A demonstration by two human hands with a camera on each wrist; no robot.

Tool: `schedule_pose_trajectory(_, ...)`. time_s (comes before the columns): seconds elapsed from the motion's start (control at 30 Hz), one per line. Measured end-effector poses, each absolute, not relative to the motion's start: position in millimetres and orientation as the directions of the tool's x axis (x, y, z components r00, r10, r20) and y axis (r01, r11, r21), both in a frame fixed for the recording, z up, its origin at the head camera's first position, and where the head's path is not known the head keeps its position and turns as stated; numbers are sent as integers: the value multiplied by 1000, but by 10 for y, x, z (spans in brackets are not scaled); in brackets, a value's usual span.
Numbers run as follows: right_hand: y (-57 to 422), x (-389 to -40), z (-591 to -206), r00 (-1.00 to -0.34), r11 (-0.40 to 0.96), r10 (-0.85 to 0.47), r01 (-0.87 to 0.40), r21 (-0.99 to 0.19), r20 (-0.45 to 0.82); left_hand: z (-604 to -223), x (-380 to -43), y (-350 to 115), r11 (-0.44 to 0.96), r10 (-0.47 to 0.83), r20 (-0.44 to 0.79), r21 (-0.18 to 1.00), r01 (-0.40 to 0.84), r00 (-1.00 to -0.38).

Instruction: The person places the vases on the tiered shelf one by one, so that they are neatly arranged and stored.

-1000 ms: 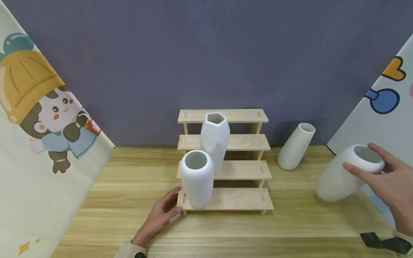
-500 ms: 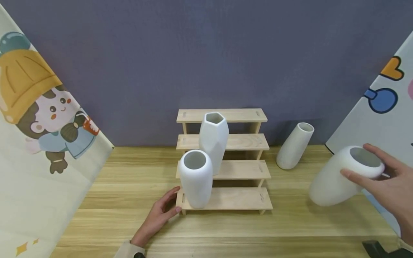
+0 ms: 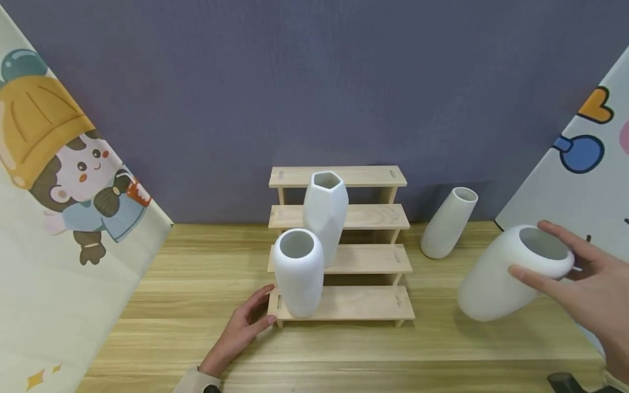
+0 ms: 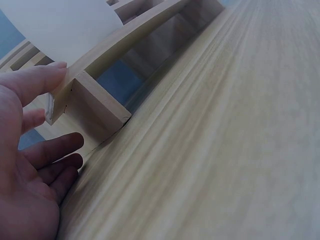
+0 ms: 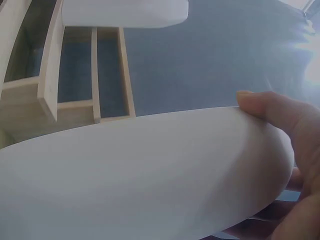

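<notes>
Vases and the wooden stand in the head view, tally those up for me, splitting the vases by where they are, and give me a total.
Stepped wooden stand: 1
On it, the pentagon-mouthed vase and the round-mouthed vase: 2
Slim vase on the table: 1
Vase held in the right hand: 1
Total: 5

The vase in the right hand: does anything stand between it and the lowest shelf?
Nothing visible; only tabletop lies between the held vase and the lowest shelf. The rounded vase on that shelf stands toward its left end.
</notes>
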State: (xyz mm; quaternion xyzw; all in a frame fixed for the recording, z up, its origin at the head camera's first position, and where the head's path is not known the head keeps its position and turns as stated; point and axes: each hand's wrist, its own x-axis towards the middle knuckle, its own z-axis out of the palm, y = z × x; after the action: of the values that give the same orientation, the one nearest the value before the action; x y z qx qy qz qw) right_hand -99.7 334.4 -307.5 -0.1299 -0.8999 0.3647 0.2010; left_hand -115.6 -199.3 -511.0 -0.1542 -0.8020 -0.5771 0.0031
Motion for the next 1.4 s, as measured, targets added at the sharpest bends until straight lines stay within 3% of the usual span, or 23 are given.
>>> schedule_pose_trajectory(0.23, 3237, -913, -3012, -904, 738, 370, 145, -659, 215, -5095, -1147, -1989, 278, 242, 185, 927, 251, -952)
schedule_pose_trajectory(0.67, 3057, -892, -2971, -880, 663, 169, -231, -712, 443, -5095, -1154, -1986, 287, 236, 170, 929, 236, -957)
schedule_pose_trajectory(1.4, 2662, -955, -2815, -875, 661, 61, -324, -676, 480, -5091, -1163, -1977, 307, 216, 155, 926, 218, -964)
